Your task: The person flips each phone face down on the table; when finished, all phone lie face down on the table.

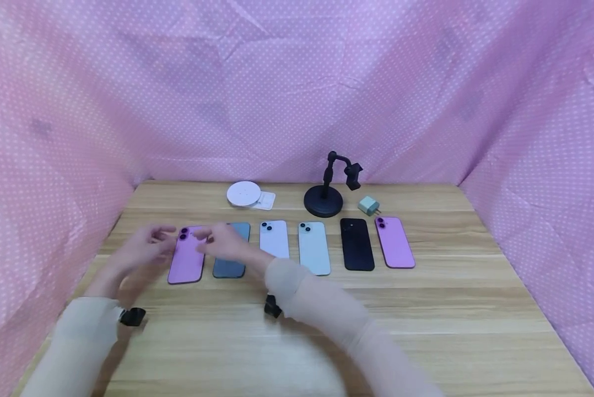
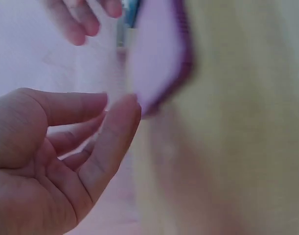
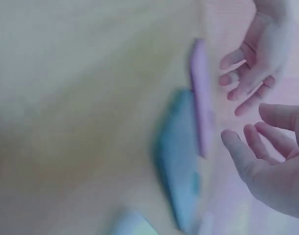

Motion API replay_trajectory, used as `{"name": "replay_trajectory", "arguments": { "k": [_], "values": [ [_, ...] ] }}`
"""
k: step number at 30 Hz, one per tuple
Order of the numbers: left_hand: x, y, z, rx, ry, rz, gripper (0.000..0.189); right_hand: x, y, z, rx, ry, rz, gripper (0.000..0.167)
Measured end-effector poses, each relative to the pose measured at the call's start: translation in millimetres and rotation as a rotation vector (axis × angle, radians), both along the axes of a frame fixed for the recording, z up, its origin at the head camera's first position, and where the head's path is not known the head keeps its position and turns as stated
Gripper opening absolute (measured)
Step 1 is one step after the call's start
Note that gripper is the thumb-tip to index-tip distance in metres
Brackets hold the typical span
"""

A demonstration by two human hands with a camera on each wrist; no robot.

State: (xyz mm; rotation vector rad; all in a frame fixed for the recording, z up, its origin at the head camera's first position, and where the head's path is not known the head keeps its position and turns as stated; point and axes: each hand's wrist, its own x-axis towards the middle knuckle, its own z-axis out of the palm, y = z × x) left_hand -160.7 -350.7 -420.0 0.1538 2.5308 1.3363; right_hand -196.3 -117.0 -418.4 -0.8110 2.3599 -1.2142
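Observation:
My left hand (image 1: 145, 246) is over the left edge of the pink-purple phone (image 1: 187, 262) at the row's left end, its fingers loosely bent with nothing between them. Across from it, my right hand (image 1: 223, 241) reaches over the neighbouring blue-grey phone (image 1: 230, 268), fingertips near the pink-purple phone's top right. In the left wrist view, thumb and fingers of the left hand (image 2: 66, 152) stand by a corner of the pink-purple phone (image 2: 156, 54). The right wrist view has the right hand (image 3: 271, 156) relaxed and holding nothing, the blue-grey phone (image 3: 181, 156) beside it.
Further right in the row lie a lavender phone (image 1: 274, 240), a pale mint phone (image 1: 314, 251), a black phone (image 1: 357, 245) and a second pink-purple phone (image 1: 395, 242). Behind them are a white round charging pad (image 1: 243, 194), a black phone stand (image 1: 323, 202) and a charger plug (image 1: 368, 205).

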Motion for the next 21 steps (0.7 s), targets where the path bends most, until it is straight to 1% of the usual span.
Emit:
{"name": "replay_trajectory", "arguments": {
  "k": [1,2,3,4,6,8,9,11,14,15,17,19,21],
  "values": [
    [-0.1,2.1,7.5,-0.026,0.062,-0.014,0.050,-1.9,8,9.0,-0.027,0.015,0.025,0.039],
    [-0.2,4.5,15.7,-0.065,0.136,-0.024,0.048,-3.6,17,19.6,-0.038,0.049,0.048,0.039],
    [-0.2,6.9,24.4,-0.104,0.211,-0.030,0.045,-5.7,27,30.9,-0.039,0.114,0.081,0.040],
    [-0.2,9.8,33.3,-0.146,0.288,-0.026,0.043,-7.4,37,42.9,-0.021,0.201,0.108,0.040],
    [0.2,15.3,50.3,-0.213,0.435,-0.011,0.037,-10.3,59,65.9,0.025,0.411,0.134,0.039],
    [0.8,20.1,65.1,-0.248,0.569,0.006,0.033,-11.3,85,87.7,0.087,0.610,0.121,0.038],
    [1.3,22.1,71.7,-0.263,0.641,0.005,0.031,-11.8,99,97.2,0.108,0.701,0.103,0.037],
    [3.4,25.2,83.5,-0.295,0.767,0.004,0.030,-12.5,127,113.0,0.118,0.847,0.060,0.036],
    [6.8,27.1,95.6,-0.352,0.947,0.024,0.033,-15.4,172,128.7,0.096,1.038,-0.027,0.035],
    [7.5,27.3,98.4,-0.369,1.003,0.034,0.034,-15.9,186,132.3,0.093,1.078,-0.066,0.036],
    [7.8,26.4,101.3,-0.366,1.093,0.058,0.037,-18.0,215,136.0,0.090,1.149,-0.147,0.037],
    [7.4,24.2,102.1,-0.360,1.168,0.079,0.041,-18.7,244,137.1,0.146,1.151,-0.236,0.040],
    [6.1,21.4,101.3,-0.366,1.234,0.098,0.046,-19.7,271,135.4,0.219,1.123,-0.311,0.043]
  ]
}}
